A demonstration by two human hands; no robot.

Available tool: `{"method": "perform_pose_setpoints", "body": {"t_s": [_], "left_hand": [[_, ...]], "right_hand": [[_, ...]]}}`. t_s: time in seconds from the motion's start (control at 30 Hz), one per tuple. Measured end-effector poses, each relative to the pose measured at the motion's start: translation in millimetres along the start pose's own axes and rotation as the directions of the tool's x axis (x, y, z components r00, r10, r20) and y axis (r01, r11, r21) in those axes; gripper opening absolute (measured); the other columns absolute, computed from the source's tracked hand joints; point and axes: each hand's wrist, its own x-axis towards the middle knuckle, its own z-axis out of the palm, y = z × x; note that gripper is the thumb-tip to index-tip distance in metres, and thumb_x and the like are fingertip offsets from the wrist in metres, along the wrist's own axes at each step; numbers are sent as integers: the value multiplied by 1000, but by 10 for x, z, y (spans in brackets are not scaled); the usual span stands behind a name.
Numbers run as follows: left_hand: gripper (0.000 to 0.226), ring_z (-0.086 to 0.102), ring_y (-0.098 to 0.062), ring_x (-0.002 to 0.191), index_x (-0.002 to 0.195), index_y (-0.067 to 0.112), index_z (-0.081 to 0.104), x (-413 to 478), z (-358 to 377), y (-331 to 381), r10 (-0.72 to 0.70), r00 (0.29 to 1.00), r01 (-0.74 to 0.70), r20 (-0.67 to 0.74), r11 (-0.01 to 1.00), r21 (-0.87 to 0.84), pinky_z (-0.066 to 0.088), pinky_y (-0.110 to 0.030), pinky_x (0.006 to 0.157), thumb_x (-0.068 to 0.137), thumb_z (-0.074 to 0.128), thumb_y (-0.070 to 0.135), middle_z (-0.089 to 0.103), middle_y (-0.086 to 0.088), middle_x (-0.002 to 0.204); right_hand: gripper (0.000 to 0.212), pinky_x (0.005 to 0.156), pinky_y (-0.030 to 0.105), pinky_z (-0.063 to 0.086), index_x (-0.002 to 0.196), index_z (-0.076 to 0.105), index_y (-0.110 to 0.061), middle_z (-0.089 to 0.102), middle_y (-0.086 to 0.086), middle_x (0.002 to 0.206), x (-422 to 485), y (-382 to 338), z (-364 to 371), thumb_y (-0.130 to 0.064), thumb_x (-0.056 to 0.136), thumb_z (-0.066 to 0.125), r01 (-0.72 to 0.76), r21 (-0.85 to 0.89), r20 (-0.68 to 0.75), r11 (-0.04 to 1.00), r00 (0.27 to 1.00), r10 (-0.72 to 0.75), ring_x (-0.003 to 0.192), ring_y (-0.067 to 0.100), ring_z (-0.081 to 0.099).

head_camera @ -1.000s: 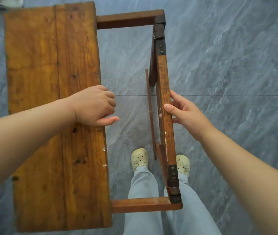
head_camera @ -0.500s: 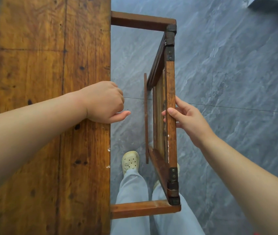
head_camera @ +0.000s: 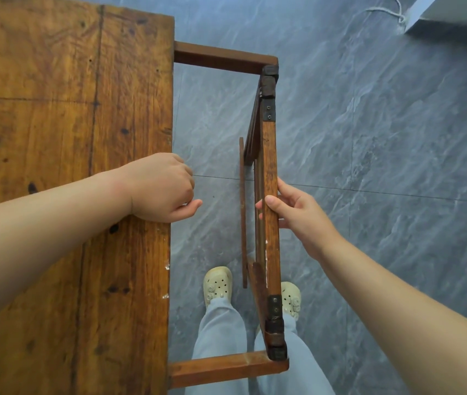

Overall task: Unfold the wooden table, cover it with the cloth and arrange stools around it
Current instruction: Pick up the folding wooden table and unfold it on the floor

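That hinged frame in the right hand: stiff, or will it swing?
Likely swings: the hinged frame has metal hinge plates at both ends. Its solid wooden rails look rigid and fairly heavy. The right hand grips it mid-rail, so it should stay balanced.

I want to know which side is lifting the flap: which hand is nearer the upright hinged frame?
Right. The right hand grips the upright frame; the left hand rests across the gap on the tabletop edge.

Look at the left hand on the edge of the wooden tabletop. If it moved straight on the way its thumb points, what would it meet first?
Probably the thin slat of the folded panel held by the right hand. The left hand points right across the open gap; depth is unclear.
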Motion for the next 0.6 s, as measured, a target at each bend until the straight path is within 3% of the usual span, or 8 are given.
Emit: {"method": "perform_pose_setpoints", "body": {"t_s": [0.17,0.33,0.43,0.6], "left_hand": [[58,35,-11,40,38,20,42,-72,-24,-11,-17,1000,17,0,1000,-11,34,-24,55,91,28,40,35,7,39],[56,36,-12,39,38,20,38,-97,-27,-19,-12,1000,13,11,999,-38,38,-26,52,90,29,40,36,7,39],[56,36,-10,38,38,21,40,-190,-1,-48,-20,999,21,29,999,-33,38,-26,51,89,28,41,37,7,39],[56,38,-10,39,39,21,43,-319,9,-94,-33,997,36,66,998,-43,39,-26,52,89,27,42,40,8,41]], "right_hand": [[49,79,35,57,144,40,-15,67,10,97,1,9,79,-13,97,52,-4,20,-4,1000,1000,4,80,14,65],[50,68,21,56,144,39,-13,65,12,97,0,8,173,-12,96,52,18,28,-33,999,999,-17,84,15,62],[51,73,24,57,145,38,-15,68,8,96,21,42,254,-15,96,53,25,3,-35,1000,999,-25,86,15,64],[54,67,24,55,146,35,-12,68,7,94,75,40,338,-13,96,53,17,47,15,999,1000,-18,82,13,65]]}}
